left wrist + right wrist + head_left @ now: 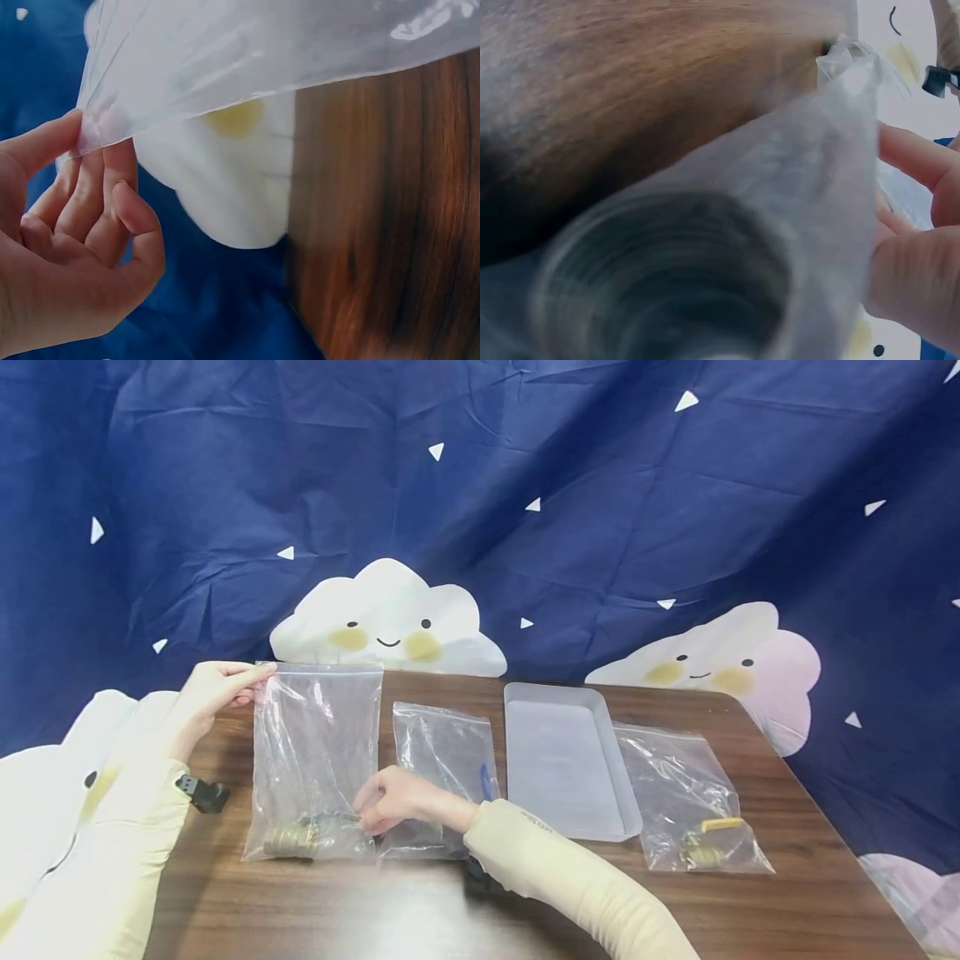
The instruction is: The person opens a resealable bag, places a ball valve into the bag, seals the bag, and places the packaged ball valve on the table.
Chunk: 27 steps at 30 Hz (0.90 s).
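Note:
In the head view a large clear zip-lock bag point(318, 735) hangs upright at the left, its bottom low over the table. My left hand point(217, 693) pinches its top left corner; the left wrist view shows the thumb and fingers of that hand point(90, 225) on the plastic. My right hand point(397, 799) grips the bag's lower right edge. Inside the bottom lies a gold-toned cylindrical thing point(292, 837), its kind unclear. In the right wrist view a round, ringed end point(667, 277) shows blurred through the plastic beside my right fingers point(919, 154).
A smaller zip-lock bag point(442, 743) with a blue item point(486, 782) lies behind my right forearm. Right of it is a shallow white tray point(566, 760). Another zip-lock bag point(675, 777) holds a yellow strip point(722, 823) and a gold-toned piece point(702, 855). A blue cloth point(480, 485) backs the wooden table point(787, 910).

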Each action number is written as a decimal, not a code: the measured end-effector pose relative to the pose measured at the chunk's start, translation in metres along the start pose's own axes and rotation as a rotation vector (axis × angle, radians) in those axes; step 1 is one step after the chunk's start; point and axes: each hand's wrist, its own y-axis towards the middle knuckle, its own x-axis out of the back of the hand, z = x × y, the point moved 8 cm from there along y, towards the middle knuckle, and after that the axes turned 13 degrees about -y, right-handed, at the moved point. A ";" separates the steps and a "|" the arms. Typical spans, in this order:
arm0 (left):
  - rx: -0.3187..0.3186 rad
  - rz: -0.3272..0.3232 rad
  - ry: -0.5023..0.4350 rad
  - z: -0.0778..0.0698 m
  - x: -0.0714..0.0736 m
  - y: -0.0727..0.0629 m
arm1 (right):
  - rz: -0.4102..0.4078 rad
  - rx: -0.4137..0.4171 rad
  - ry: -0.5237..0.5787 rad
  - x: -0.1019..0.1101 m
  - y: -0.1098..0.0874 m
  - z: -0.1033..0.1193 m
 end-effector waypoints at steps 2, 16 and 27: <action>0.022 0.030 0.004 0.006 -0.005 0.009 | -0.022 -0.027 0.047 0.002 0.001 -0.006; 0.269 0.165 0.037 0.054 -0.033 0.050 | -0.022 -0.122 0.026 0.004 0.001 -0.016; 0.308 0.126 0.191 0.063 -0.039 0.057 | -0.034 -0.136 -0.010 0.004 -0.003 -0.016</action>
